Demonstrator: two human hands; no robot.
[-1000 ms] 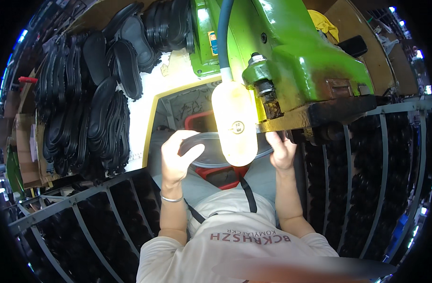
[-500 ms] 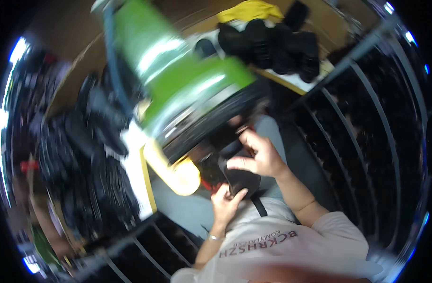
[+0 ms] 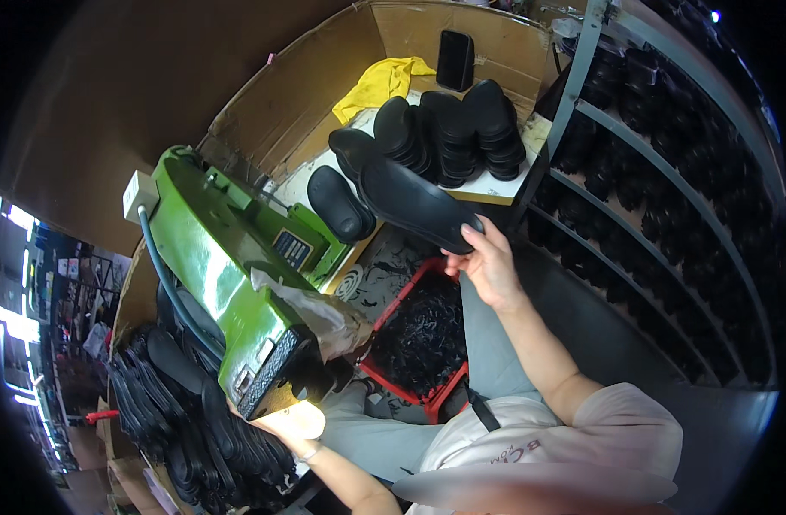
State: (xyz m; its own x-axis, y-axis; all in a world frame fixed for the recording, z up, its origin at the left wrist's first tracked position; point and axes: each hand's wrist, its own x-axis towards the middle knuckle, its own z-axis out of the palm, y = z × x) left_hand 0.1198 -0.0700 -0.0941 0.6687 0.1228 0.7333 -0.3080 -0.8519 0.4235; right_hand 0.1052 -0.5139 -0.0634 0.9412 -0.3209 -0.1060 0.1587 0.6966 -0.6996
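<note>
From the head view I see a cramped workshop. A green machine (image 3: 217, 275) stands at my left, and a table (image 3: 530, 142) at the top carries stacks of black soles (image 3: 461, 133), backed by a cardboard wall (image 3: 427, 30) with a yellow cloth (image 3: 380, 81) lying against it. Metal racks (image 3: 667, 163) filled with more dark soles run down my right side. A red crate (image 3: 427, 330) of black scraps sits in front of my lap.

My right hand (image 3: 487, 266) is raised, forearm reaching up from the lower right, fingers closed around one end of a black sole (image 3: 414, 206). The sole is in the air, just below the table edge and above the crate. Its long axis runs diagonally, from my grip up and leftward toward the machine, with the free end next to another sole (image 3: 337, 206) on the table.

My left hand (image 3: 285, 425) is low beside the machine's base, near a heap of soles (image 3: 178, 403); I cannot tell whether it grips anything.
</note>
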